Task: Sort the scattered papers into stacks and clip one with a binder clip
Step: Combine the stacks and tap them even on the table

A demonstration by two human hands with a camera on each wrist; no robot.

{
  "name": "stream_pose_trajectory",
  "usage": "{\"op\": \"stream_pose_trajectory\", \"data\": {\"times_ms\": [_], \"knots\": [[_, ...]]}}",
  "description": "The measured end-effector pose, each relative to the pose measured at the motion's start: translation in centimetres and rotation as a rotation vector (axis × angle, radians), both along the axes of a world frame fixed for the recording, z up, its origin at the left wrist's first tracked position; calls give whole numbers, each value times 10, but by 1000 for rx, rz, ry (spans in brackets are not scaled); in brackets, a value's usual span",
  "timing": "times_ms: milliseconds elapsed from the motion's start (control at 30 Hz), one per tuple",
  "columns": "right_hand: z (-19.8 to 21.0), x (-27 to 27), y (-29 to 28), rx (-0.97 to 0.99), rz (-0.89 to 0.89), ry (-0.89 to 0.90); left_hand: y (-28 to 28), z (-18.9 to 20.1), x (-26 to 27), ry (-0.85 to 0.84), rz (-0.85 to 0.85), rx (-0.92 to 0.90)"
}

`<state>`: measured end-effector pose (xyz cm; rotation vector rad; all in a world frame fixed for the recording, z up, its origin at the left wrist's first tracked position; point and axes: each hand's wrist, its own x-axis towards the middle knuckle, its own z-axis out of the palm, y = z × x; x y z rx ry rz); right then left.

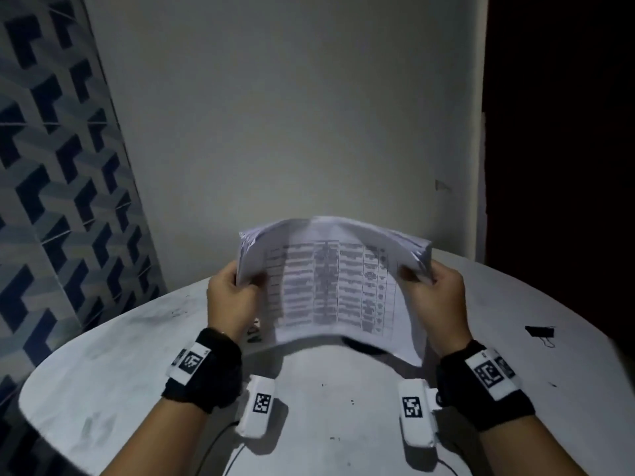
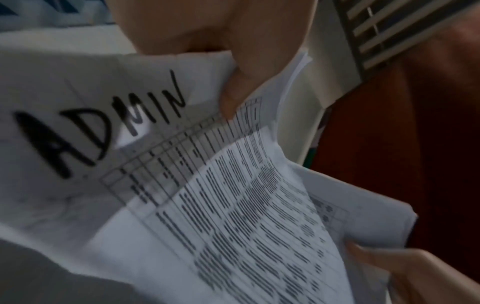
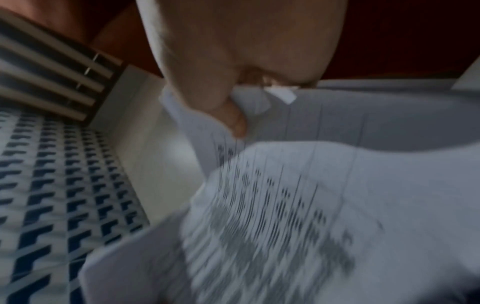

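I hold a stack of white papers point(image 1: 335, 283) printed with a table in the air above the round white table point(image 1: 103, 365). My left hand point(image 1: 233, 297) grips the stack's left edge and my right hand point(image 1: 436, 297) grips its right edge, thumbs on top. The left wrist view shows the stack of papers point(image 2: 233, 216) under my thumb, over a sheet marked ADMIN point(image 2: 98, 131) lying on the table. The right wrist view is blurred, with the papers point(image 3: 298, 205) bowed below my thumb. A black binder clip point(image 1: 540, 332) lies on the table to the right.
A grey wall stands just behind the table, with patterned blue tiles point(image 1: 51, 187) at the left and a dark opening at the right. The table's front part shows small dark specks. A dark thing lies partly hidden under the held stack.
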<state>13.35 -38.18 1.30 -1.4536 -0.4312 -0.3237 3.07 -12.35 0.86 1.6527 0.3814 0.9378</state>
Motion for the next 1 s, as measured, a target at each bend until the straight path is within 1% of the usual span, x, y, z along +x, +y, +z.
{"op": "stream_pose_trajectory", "data": {"times_ms": [67,200,267,333,367,433,500,533,600,667,733,867,1000], "knots": [[-7,-2,7,52,-52,27,-7,-5,8,-55,3,9],[-22,-7,6,63,-65,142,-7,-24,9,-27,-16,-35],[-26,-7,4,75,-60,177,-9,-27,5,-25,-7,-37],[-28,-5,5,79,-60,192,-10,-23,2,-94,16,15],[-27,-4,6,79,-58,198,-10,-19,1,-131,36,88],[-27,-3,7,74,-57,205,-9,-11,-1,-132,107,350],[-26,-2,8,66,-60,204,-5,-3,0,-36,153,619],[-26,-2,8,63,-61,206,-4,0,1,32,173,719],[-26,-1,7,65,-51,209,-3,3,2,157,212,845],[-25,-1,6,63,-37,214,0,4,2,239,242,918],[-25,0,5,61,-26,210,1,5,2,263,264,934],[-25,0,3,64,-8,193,0,10,0,249,235,848],[-27,2,1,59,-9,179,4,13,0,257,220,873]]}}
